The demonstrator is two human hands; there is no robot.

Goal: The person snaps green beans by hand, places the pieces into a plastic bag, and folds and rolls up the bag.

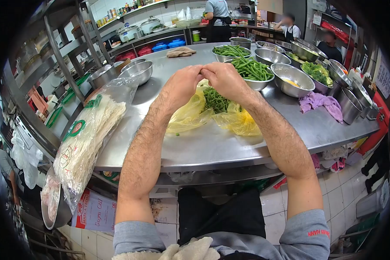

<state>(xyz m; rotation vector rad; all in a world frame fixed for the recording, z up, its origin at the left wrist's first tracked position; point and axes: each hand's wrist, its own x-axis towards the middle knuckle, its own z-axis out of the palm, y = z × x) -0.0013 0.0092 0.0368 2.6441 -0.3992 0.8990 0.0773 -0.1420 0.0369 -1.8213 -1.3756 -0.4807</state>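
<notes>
My left hand [182, 86] and my right hand [228, 79] meet over the steel table [190, 151], knuckles up and fingers curled together. Whatever is between the fingertips is hidden behind the hands. Below them a yellow plastic bag [190, 113] lies spread open, with a pile of thin green pieces [216, 99], maybe bean trimmings, in its middle. Just past my right hand stands a steel bowl heaped with green beans [252, 69]. Behind it is a second bowl of green beans [231, 51].
To the left a clear bag of pale noodles [88, 134] hangs over the table edge near steel bowls [138, 73]. On the right are a bowl with yellow liquid [292, 80], a bowl of broccoli [317, 74] and a purple cloth [320, 106]. Co-workers stand at the back.
</notes>
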